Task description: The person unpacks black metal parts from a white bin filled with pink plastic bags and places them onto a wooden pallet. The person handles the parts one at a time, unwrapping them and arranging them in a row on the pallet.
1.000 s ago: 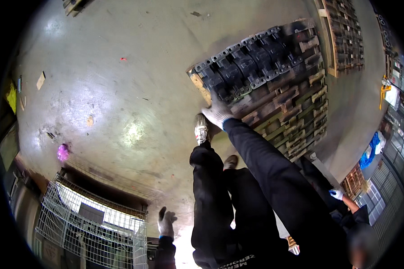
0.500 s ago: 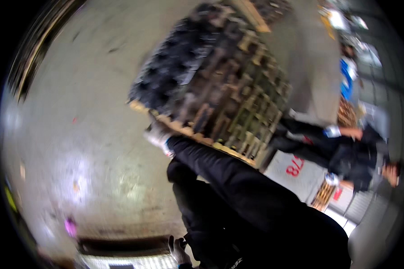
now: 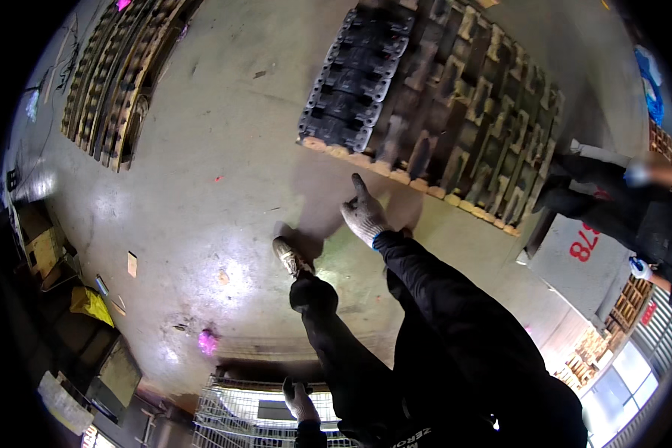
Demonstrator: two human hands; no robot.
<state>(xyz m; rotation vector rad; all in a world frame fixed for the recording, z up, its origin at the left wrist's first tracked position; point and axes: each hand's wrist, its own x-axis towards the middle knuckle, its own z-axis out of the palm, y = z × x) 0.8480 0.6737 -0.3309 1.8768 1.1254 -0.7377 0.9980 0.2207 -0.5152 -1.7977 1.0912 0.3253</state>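
Note:
A tall stack of wooden pallets [image 3: 455, 112], with a black plastic layer [image 3: 351, 82] at one end, stands in the upper right. Just short of its near edge, my right hand [image 3: 366, 218] in a pale glove with dark fingertips is stretched out. One finger points toward the stack, and a gap shows between finger and wood; nothing is in this hand. Low in the view, my left hand [image 3: 302, 405], gloved alike, hangs beside my leg with thumb and fingers apart, in front of a wire mesh cage [image 3: 228, 411]. It holds nothing that I can see.
Another pallet stack [image 3: 119, 82] stands at the upper left. To the right, a person [image 3: 612, 198] in dark clothes is beside a grey box [image 3: 575, 257] with red markings. A yellow bag [image 3: 91, 306], a pink bundle [image 3: 207, 341] and wood scraps [image 3: 132, 264] lie at the left.
My right hand has come away from the stack's near edge, which it was touching. The view has swung, so the stack sits farther right. My left hand still hangs low.

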